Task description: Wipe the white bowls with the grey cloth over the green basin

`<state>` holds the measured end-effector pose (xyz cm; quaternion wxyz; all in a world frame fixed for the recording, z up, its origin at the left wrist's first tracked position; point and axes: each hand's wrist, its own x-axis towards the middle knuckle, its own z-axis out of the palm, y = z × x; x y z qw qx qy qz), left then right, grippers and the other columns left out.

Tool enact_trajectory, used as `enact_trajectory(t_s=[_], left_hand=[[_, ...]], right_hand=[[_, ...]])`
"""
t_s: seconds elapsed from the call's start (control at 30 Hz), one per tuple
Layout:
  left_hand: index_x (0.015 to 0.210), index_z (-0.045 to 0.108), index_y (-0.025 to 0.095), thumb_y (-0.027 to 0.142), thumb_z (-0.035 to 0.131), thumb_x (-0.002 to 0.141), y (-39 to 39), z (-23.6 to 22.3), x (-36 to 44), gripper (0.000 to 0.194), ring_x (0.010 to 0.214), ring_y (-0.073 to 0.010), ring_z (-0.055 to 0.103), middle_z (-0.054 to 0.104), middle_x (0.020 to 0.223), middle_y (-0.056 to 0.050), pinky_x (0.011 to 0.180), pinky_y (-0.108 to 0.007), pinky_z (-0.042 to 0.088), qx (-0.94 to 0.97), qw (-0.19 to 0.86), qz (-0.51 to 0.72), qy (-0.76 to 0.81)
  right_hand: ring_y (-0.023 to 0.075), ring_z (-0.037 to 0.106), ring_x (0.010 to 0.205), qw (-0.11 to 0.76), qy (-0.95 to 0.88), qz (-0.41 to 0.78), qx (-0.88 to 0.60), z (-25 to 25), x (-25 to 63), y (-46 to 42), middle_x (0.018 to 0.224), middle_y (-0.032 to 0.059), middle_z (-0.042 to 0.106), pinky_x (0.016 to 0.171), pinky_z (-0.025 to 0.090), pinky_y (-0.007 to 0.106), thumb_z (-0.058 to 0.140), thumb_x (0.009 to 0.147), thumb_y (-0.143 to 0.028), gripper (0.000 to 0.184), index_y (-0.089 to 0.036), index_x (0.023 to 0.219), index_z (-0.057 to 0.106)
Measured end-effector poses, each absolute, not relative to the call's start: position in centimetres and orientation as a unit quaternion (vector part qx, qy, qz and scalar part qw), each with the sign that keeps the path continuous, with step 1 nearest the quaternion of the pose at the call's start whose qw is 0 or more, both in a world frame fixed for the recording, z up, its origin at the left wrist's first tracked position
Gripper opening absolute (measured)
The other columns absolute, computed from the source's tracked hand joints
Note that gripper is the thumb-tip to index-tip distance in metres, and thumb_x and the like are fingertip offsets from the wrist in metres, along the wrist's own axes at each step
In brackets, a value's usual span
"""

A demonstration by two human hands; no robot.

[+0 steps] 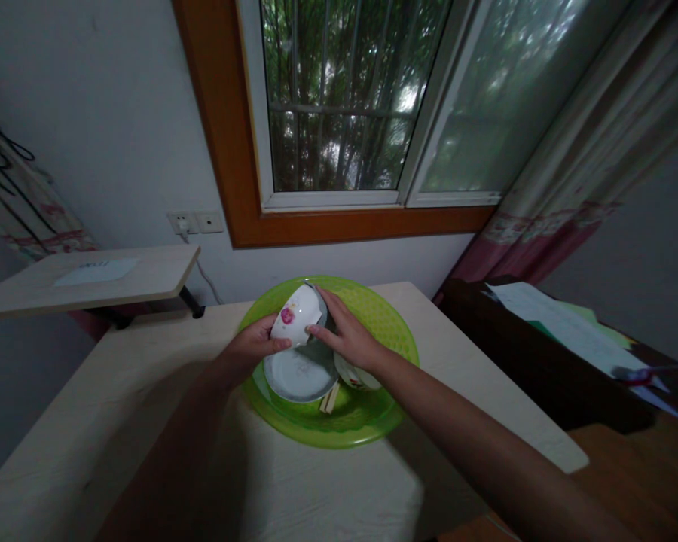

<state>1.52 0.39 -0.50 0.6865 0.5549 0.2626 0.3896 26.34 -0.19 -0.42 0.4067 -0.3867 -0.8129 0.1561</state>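
Note:
A white bowl [297,312] with a pink flower on its side is held tilted above a green plastic basin [328,436]. My left hand [257,336] grips the bowl from the left, thumb along its lower side. My right hand [344,331] has its thumb on the bowl's outside and its fingers over the rim. A greyish patch by those fingers may be the bowl's inside or a cloth; I cannot tell. Beneath the hands, a white plate [300,376] rests in the basin. Another bowl [357,376] lies partly under my right wrist, beside light wooden chopsticks [330,397].
The basin stands on a pale wooden table [316,493]. A raised shelf [163,275] with a paper sheet [97,272] is at the left, near wall sockets [195,222]. A window [344,98] is ahead. Papers [565,316] lie on a dark surface at the right.

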Motion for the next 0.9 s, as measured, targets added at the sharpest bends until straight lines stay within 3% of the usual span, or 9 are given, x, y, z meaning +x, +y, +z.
enact_trajectory(t_s=[0.2,0.37,0.53,0.9], left_hand=[[0.115,0.076,0.013,0.026,0.089,0.076,0.7,-0.5,1.5,0.043,0.090,-0.0242,0.070,0.077,0.105,-0.012,0.082,-0.034,0.053,0.559,0.689,0.379,0.264],[0.112,0.077,0.014,0.030,0.091,0.074,0.9,-0.8,1.4,0.044,0.092,-0.0240,0.067,0.076,0.105,-0.010,0.084,-0.033,0.052,0.573,0.672,0.377,0.280],[0.113,0.076,0.013,0.029,0.092,0.072,1.0,-1.0,1.3,0.047,0.092,-0.0245,0.069,0.076,0.106,-0.011,0.084,-0.034,0.053,0.556,0.685,0.382,0.275],[0.122,0.073,0.014,0.026,0.089,0.076,0.8,-1.2,0.8,0.050,0.095,-0.0259,0.072,0.078,0.110,-0.014,0.088,-0.035,0.055,0.553,0.695,0.391,0.241]], right_hand=[[0.0323,0.031,0.159,0.376,-0.859,0.073,-0.339,1.0,26.0,-1.3,0.173,0.0140,0.032,0.130,0.030,0.059,0.063,0.101,-0.049,0.084,-0.028,0.170,0.019],[0.0329,0.020,0.163,0.341,-0.894,0.016,-0.291,1.9,25.5,-2.0,0.173,0.0087,0.034,0.130,0.027,0.061,0.063,0.101,-0.042,0.081,-0.033,0.169,0.020],[0.0325,0.027,0.161,0.366,-0.879,0.055,-0.302,1.5,25.8,-1.3,0.172,0.0085,0.035,0.130,0.027,0.061,0.067,0.100,-0.047,0.081,-0.036,0.168,0.025],[0.0353,0.036,0.156,0.427,-0.811,0.189,-0.352,-0.1,26.4,0.4,0.169,0.0173,0.036,0.129,0.027,0.058,0.089,0.076,-0.059,0.116,-0.028,0.168,0.025]])
